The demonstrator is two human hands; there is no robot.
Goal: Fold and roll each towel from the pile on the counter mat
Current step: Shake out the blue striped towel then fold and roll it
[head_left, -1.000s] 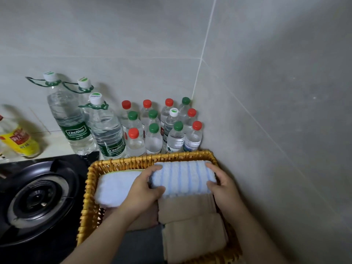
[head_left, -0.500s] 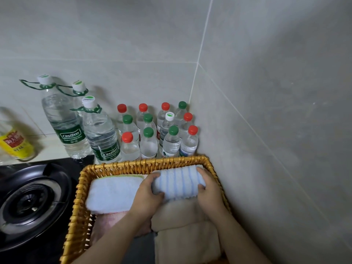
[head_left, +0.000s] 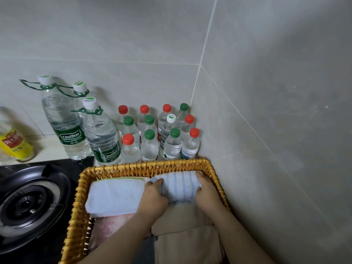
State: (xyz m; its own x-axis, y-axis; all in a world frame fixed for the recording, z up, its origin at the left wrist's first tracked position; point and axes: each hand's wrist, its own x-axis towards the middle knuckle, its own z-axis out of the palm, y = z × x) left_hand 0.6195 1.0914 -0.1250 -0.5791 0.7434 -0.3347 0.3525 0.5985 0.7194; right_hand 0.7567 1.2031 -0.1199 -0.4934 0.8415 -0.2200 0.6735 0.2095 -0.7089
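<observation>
We are judging this as the stowing step: the roll is made and we are seating it in the wicker basket (head_left: 82,189). Nearest us, tan towels (head_left: 186,239) are lying along the basket's right side, with a pink towel (head_left: 112,225) to their left. Past them, our left hand (head_left: 152,199) and right hand (head_left: 207,195) are gripping the blue-striped towel roll (head_left: 179,185) by its ends, fingers (head_left: 158,182) curled round it, in the basket's far right corner. A white towel (head_left: 116,195) is lying just beside it. Next we are needing to press it snug, let go and fetch another towel; the pile is out of view. Beyond the far rim, water bottles (head_left: 150,147) are crowding the table's far corner, near enough to knock. A gas burner (head_left: 26,202) is sitting left of the basket.
</observation>
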